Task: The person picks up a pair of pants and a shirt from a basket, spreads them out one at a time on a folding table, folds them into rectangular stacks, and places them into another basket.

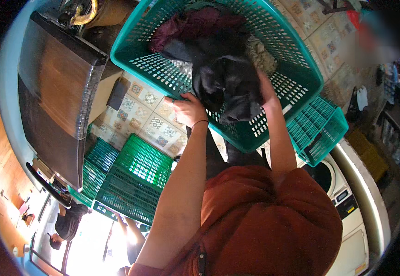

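A large green plastic laundry basket [307,74] with slotted walls is in front of me. Over its near rim, my left hand [190,109] is closed. Inside the basket, my right hand [268,90] is blurred at the right edge of a bunched black garment [229,82] and appears to grip it; its fingers are partly hidden by the cloth. Behind that garment lie a maroon cloth [200,24] and, to the right, a patterned tan cloth [262,57].
Stacked green plastic crates [144,162] stand at lower left, below a wrapped brown panel [61,79]. A smaller green basket [319,129] sits atop a white front-loading machine [348,220] at right. Patterned floor tiles [148,114] show between. Another person [70,222] is at lower left.
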Motion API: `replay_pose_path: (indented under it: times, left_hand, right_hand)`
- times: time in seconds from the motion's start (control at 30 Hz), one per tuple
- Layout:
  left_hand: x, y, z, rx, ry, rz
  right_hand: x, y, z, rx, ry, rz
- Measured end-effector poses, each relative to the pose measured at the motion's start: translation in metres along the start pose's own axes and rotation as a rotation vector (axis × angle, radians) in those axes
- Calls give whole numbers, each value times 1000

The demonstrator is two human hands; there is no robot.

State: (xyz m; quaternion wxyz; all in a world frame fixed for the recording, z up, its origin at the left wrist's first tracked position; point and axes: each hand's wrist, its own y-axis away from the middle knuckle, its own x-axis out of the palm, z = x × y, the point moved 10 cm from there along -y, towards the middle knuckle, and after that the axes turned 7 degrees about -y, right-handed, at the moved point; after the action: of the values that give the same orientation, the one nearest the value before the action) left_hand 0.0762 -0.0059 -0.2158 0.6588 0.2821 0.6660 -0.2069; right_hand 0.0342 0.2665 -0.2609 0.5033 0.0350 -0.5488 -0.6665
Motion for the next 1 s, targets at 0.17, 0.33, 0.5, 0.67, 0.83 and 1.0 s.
replay_pose_path:
  times: [0.17,0.33,0.5,0.67,0.83,1.0]
  left_hand:
    - [-5,0,-5,30,16,-70]
    - [14,-6,6,20,-56,-136]
    - [-5,-2,-10,55,41,-130]
    - [15,8,-3,5,-204,-404]
    - [56,-13,2,147,264,90]
    - [2,-18,18,375,637,287]
  right_hand:
    - [-2,-9,32,0,52,-78]
    - [42,4,43,-313,281,152]
    - [79,66,32,-170,-12,417]
    - [122,138,38,-309,368,401]
    - [169,220,55,-356,533,495]
    - [177,292,74,-465,487,481]
